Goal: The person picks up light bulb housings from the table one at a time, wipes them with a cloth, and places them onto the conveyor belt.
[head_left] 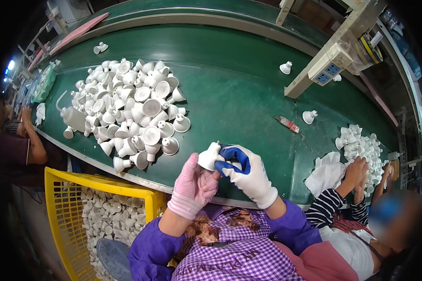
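Between my two hands is a white spotlight bulb [209, 157], tilted, with its narrow pin end up. My left hand [195, 189], in a pink striped glove, closes on its wide rim from below. My right hand [249, 178], in a white glove with blue fingertips, pinches its side. Another small white part [236, 165] shows inside the curl of my right fingers; its kind is hard to make out. To the left, a big pile of the same white bulbs [143, 110] lies on the green conveyor belt [234, 103].
A yellow crate [147, 194] full of bulbs stands at lower left. A white squeeze bottle [73, 117] sits beside the pile. A red-and-white tube [287, 124] lies ahead. A post holds a socket box [330, 65]. At right, a co-worker's hands [356, 173] touch a smaller pile.
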{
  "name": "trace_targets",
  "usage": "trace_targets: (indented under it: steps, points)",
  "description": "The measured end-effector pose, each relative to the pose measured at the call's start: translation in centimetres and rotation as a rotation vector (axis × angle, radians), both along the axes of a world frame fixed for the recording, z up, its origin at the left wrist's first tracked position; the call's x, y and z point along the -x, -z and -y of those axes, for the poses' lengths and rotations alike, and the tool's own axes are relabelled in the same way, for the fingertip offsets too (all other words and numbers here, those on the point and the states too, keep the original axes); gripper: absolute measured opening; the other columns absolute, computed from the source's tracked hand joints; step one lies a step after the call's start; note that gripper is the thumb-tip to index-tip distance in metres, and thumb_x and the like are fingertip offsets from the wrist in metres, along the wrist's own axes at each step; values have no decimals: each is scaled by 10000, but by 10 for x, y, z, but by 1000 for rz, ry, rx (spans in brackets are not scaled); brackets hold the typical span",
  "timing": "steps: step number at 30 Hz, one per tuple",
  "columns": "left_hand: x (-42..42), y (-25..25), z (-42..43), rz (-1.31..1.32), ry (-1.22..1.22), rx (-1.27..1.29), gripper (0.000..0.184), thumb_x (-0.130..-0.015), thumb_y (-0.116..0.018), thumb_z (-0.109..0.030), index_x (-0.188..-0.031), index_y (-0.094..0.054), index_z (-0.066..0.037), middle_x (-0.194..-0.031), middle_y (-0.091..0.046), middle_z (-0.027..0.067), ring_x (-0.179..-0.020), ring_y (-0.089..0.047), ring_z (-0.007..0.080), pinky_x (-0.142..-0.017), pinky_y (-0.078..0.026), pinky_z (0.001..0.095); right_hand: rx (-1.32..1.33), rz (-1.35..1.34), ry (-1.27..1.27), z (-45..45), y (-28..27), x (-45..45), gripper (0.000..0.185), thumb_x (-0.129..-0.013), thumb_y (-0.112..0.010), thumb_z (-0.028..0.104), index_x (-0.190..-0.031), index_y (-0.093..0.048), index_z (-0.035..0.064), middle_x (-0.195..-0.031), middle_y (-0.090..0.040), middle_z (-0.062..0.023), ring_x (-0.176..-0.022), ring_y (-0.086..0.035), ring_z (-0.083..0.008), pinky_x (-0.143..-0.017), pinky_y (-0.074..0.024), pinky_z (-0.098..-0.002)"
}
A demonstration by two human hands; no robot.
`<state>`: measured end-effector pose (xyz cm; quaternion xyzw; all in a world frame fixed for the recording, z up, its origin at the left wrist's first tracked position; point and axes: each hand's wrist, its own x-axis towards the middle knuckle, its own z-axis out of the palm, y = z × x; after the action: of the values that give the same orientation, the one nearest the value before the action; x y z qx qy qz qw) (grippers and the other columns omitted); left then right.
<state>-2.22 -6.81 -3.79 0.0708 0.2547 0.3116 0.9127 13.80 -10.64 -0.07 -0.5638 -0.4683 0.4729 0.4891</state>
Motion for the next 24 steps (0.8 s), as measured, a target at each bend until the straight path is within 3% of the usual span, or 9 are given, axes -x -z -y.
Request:
trace_targets:
  steps: [3, 8, 9, 10, 12, 13, 18, 23, 24]
  points:
    - [3, 1, -1, 223, 77, 70, 516, -952, -436, -500, -1232, -491, -70, -834, -607, 134, -446, -375, 105, -376, -299, 221, -53, 41, -1, 4, 4, 1, 257, -842, -652, 117, -1051, -584, -18, -922, -630, -124, -845, -612, -184, -778, -483, -286]
    - [-4, -12, 6, -168, -20, -263, 484, -940, -504, -413, -1233, -421, -37, -858, -573, 114, -560, -462, 96, -481, -384, 203, -138, 345, 152, 10, 17, 12, 303, -848, -607, 102, -1132, -568, 5, -1027, -620, -203, -917, -629, -350, -807, -495, -355]
    - [-7, -15, 9, -366, -104, -438, 449, -934, -552, -330, -1227, -393, -29, -900, -567, 108, -607, -488, 95, -512, -409, 204, -190, 384, 153, 11, 17, 10, 289, -849, -598, 82, -1120, -563, -10, -1029, -623, -187, -913, -636, -312, -796, -498, -350]
    - [-9, -15, 11, -365, -103, -438, 449, -934, -552, -330, -1227, -393, -29, -900, -567, 108, -607, -488, 95, -512, -409, 204, -190, 385, 154, 12, 18, 10, 289, -849, -598, 82, -1120, -563, -10, -1029, -623, -187, -913, -636, -312, -796, -498, -350]
    - [-11, -16, 14, -489, -197, -721, 428, -892, -606, -125, -1218, -346, -27, -1011, -543, 106, -724, -518, 96, -555, -447, 214, -57, 122, 219, 13, 21, 13, 276, -852, -606, 69, -1110, -563, -21, -1001, -638, -161, -882, -644, -244, -774, -502, -329]
    - [-11, -18, 15, -448, -222, -671, 485, -849, -635, -23, -1232, -337, -24, -1071, -520, 108, -828, -524, 95, -627, -468, 216, -59, 119, 234, 12, 15, 13, 273, -848, -621, 61, -1100, -567, -27, -966, -646, -130, -839, -633, -174, -740, -503, -296]
    - [-14, -8, 17, -568, -330, -816, 523, -822, -667, -2, -1230, -341, -23, -1035, -528, 88, -841, -515, 93, -700, -462, 225, -7, -26, 244, 13, 12, 15, 219, -857, -628, 77, -1051, -591, -18, -936, -635, -107, -792, -615, -156, -704, -495, -272]
    - [-14, 3, 19, -731, -349, -966, 539, -798, -699, -12, -1213, -357, -12, -990, -534, 69, -786, -498, 87, -714, -457, 232, -196, 175, 243, 6, 10, 12, 238, -811, -672, 85, -1029, -614, 10, -979, -620, -118, -798, -621, -183, -722, -498, -278]
    - [-13, 2, 20, -738, -310, -974, 531, -807, -662, 15, -1228, -340, -31, -1056, -516, 86, -872, -509, 115, -778, -453, 256, -197, 175, 247, 5, 12, 10, 238, -811, -672, 85, -1029, -614, 10, -979, -620, -118, -798, -621, -183, -722, -498, -278]
